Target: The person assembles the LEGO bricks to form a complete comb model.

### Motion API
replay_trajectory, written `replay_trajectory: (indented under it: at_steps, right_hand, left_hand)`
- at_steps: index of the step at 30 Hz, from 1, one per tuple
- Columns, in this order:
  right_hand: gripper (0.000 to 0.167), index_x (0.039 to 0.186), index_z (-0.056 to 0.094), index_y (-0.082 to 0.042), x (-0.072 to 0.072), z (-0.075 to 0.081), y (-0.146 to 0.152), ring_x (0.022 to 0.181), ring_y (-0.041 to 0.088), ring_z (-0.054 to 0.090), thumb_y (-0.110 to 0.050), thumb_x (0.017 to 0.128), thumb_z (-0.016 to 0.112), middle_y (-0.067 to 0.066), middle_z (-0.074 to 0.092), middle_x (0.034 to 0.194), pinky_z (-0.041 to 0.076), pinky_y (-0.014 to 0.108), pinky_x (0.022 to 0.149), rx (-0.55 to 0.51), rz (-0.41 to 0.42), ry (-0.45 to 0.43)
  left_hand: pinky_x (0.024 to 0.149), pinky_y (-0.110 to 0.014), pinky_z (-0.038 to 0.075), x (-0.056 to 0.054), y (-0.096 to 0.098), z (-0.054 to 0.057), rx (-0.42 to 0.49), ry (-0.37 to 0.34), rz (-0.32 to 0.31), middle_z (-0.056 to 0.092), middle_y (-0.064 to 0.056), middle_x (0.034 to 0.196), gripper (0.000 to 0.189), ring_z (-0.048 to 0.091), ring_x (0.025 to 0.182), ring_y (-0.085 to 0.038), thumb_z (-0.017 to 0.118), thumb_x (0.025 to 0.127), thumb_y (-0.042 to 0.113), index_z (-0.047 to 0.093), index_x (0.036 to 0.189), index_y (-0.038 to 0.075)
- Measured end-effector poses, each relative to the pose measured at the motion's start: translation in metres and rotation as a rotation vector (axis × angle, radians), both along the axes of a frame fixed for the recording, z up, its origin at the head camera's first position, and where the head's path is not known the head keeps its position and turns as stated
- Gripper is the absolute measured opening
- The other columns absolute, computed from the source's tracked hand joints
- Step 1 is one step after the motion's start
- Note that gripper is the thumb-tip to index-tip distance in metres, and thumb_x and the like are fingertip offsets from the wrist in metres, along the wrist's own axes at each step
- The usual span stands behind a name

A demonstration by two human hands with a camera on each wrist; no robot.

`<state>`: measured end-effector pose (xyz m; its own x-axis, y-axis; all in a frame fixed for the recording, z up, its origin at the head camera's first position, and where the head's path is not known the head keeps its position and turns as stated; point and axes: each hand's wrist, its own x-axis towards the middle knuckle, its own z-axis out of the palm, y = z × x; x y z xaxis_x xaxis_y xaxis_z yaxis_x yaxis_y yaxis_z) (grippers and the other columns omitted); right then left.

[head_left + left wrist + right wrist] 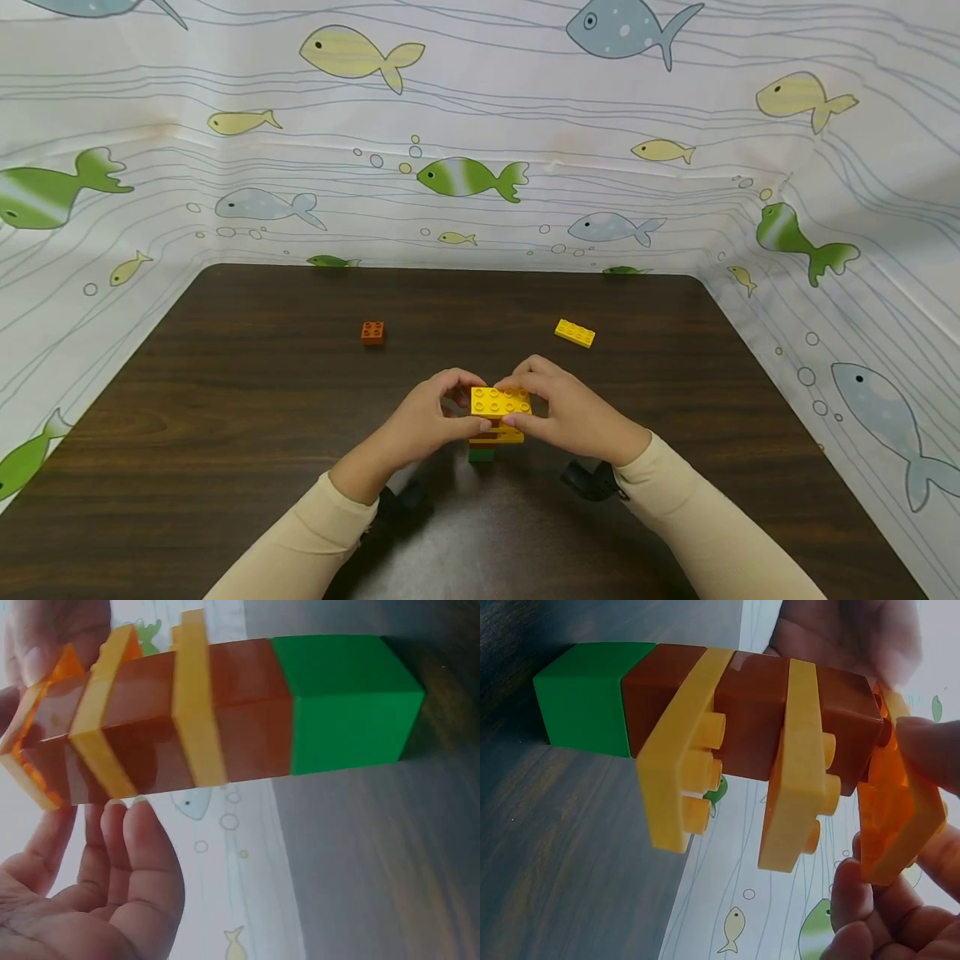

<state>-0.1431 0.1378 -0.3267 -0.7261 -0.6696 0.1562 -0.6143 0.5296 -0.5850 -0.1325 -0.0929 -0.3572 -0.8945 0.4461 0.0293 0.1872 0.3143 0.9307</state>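
A tower of toy building bricks (487, 437) stands upright on the dark table, in front of the person. Its base is a green brick (352, 727); above that, brown bricks (754, 712) alternate with flat yellow bricks (799, 772) that overhang to the right. The topmost yellow brick (501, 402) sits tilted, with a gap at its overhanging side in the right wrist view. The right hand (573, 408) pinches this top brick between thumb and fingers. Around the tower's upper part, the left hand (423, 421) holds it, thumb in front and fingers behind.
Farther back on the table (247, 400) lie a loose orange-brown brick (372, 333) to the left and a flat yellow brick (575, 333) to the right. A white fish-patterned sheet (480, 117) surrounds the table's back and sides.
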Motion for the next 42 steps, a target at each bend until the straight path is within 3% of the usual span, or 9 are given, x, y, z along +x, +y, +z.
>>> replay_trajectory:
  at_steps: [8,26,34,42]
  right_hand:
    - [0.038,0.121,0.063,-0.008,-0.0005,-0.0015,0.0005,0.086,0.013,0.048,-0.02,0.087,0.072,-0.002,0.052,0.107,0.046,0.022,0.067,-0.013,-0.012,-0.016]
    - [0.037,0.121,0.064,-0.008,-0.0001,-0.0013,-0.0017,0.086,0.014,0.048,-0.019,0.086,0.073,-0.003,0.052,0.105,0.045,0.023,0.068,0.006,-0.023,-0.02]
    - [0.037,0.12,0.064,-0.008,0.0001,-0.0019,-0.0018,0.088,0.022,0.051,-0.018,0.086,0.073,-0.002,0.051,0.104,0.045,0.023,0.069,-0.009,-0.024,-0.049]
    - [0.038,0.121,0.063,-0.007,0.0013,-0.0017,-0.0022,0.089,0.02,0.05,-0.017,0.086,0.073,-0.002,0.05,0.105,0.047,0.024,0.07,-0.005,-0.032,-0.06]
  left_hand:
    - [0.083,-0.036,0.05,0.0007,-0.0022,0.0042,0.037,0.037,0.018,0.059,-0.01,0.106,0.033,0.054,0.095,-0.022,0.07,0.088,0.018,0.06,0.114,0.0]
    - [0.084,-0.038,0.05,-0.0004,-0.0025,-0.0001,0.038,0.023,0.012,0.06,-0.011,0.106,0.032,0.054,0.095,-0.023,0.071,0.087,0.016,0.061,0.113,-0.001]
    - [0.082,-0.035,0.051,0.0009,-0.0025,0.0003,0.051,0.015,0.011,0.06,-0.011,0.105,0.033,0.054,0.094,-0.023,0.07,0.088,0.014,0.059,0.114,-0.002]
    - [0.084,-0.04,0.048,-0.0019,-0.0053,-0.002,0.067,-0.013,-0.018,0.058,-0.01,0.107,0.036,0.052,0.096,-0.023,0.069,0.089,0.017,0.057,0.118,0.0]
